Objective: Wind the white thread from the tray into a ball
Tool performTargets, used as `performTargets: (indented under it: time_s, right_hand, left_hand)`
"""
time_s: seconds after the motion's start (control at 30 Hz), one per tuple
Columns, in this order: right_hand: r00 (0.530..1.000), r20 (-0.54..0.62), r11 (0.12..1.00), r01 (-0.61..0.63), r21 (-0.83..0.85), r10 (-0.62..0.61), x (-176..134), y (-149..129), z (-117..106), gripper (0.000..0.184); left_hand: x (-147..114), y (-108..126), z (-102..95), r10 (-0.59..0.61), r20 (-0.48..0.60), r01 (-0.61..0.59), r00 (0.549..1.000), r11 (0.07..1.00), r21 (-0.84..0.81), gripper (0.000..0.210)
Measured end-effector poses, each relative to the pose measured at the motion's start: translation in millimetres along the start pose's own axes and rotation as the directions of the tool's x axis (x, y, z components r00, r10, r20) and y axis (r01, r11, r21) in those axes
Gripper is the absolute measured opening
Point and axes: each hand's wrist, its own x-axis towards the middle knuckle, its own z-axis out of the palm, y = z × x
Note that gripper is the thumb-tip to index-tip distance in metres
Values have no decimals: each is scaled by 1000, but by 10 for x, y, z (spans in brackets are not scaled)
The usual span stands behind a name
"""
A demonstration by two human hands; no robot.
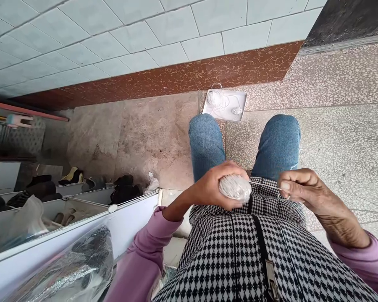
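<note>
A ball of white string (234, 188) sits in the grasp of my left hand (212, 184), fingers wrapped round its side, above my lap. From the ball a thin white strand (264, 183) runs taut across to my right hand (297, 186), which pinches it between thumb and bent fingers. A small loop of strand shows just under those fingertips. On the floor beyond my knees lies a shallow white box lid (243, 107). Inside it are a loose coil of white string (216, 99) and a small wound bundle (237, 110).
A tiled wall (164, 29) with a brown base rises ahead. At left stands an open white shoe cabinet (135, 216) with several shoes. A clear plastic bag (82, 260) rests at lower left. Speckled tile floor (349, 155) extends to the right.
</note>
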Motion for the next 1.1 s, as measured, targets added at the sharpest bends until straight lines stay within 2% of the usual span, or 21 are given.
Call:
performTargets:
  time_s: [0.07,0.1,0.17,0.23,0.27,0.33,0.4,0.47,0.5,0.57,0.7,0.73,0.77,0.83,0.9,1.0,1.1]
  right_hand:
    - [998,-54,999,-31,19,32,-55,41,-61,56]
    - [996,-92,1000,-12,-13,11,-37,74,-99,55]
    - [982,-156,982,79,-172,-107,54,144,-169,53]
    - [948,-165,890,183,-418,-273,158,192,-184,43]
    - [919,-165,814,221,-537,-358,195,200,-154,35]
    - [830,-194,661,252,-707,-523,227,183,-4,21]
    - [709,-230,564,278,-778,-667,215,143,224,31]
    - [624,-208,514,361,-778,-753,195,107,436,45]
    - [606,-184,499,406,-765,-774,190,96,504,50]
    - [605,-181,512,435,-741,-775,190,86,535,56]
    - [569,-422,654,294,-697,-706,187,91,391,49]
    - [588,-420,666,294,-686,-692,185,101,383,47]
    - [629,-367,659,321,-680,-685,186,117,398,46]
    - [720,-174,617,414,-669,-671,208,172,476,43]
    - [749,-33,581,484,-654,-661,251,251,548,38]
    - [773,-26,581,454,-675,-634,311,371,529,24]
    - [827,-29,611,391,-688,-562,315,455,445,27]
  left_hand:
    - [20,3,33,2,-6,-1,1000,982,190,49]
    - [26,6,41,-6,-11,8,1000,973,229,49]
    - [27,6,34,-60,7,58,998,983,177,51]
    - [13,-12,6,-160,41,159,986,987,21,52]
    - [4,-28,-9,-212,53,215,976,975,-57,52]
    - [-10,-62,-27,-296,55,301,953,939,-163,52]
    - [-12,-89,-28,-328,42,330,944,923,-199,53]
    - [-4,-98,-17,-332,31,332,943,921,-204,52]
    - [1,-97,-11,-334,25,332,942,921,-203,52]
    - [7,-88,-3,-346,20,342,938,917,-204,53]
    - [-5,-93,6,-373,82,380,924,877,-295,55]
    - [-9,-102,10,-373,97,384,923,865,-323,56]
    - [-12,-112,15,-369,102,381,924,858,-346,56]
    - [-17,-129,30,-350,82,355,933,858,-371,55]
    - [-26,-139,45,-346,59,341,936,857,-387,52]
    - [-42,-166,62,-393,-6,344,920,811,-474,56]
    - [-11,-241,69,-452,-234,239,861,765,-598,66]
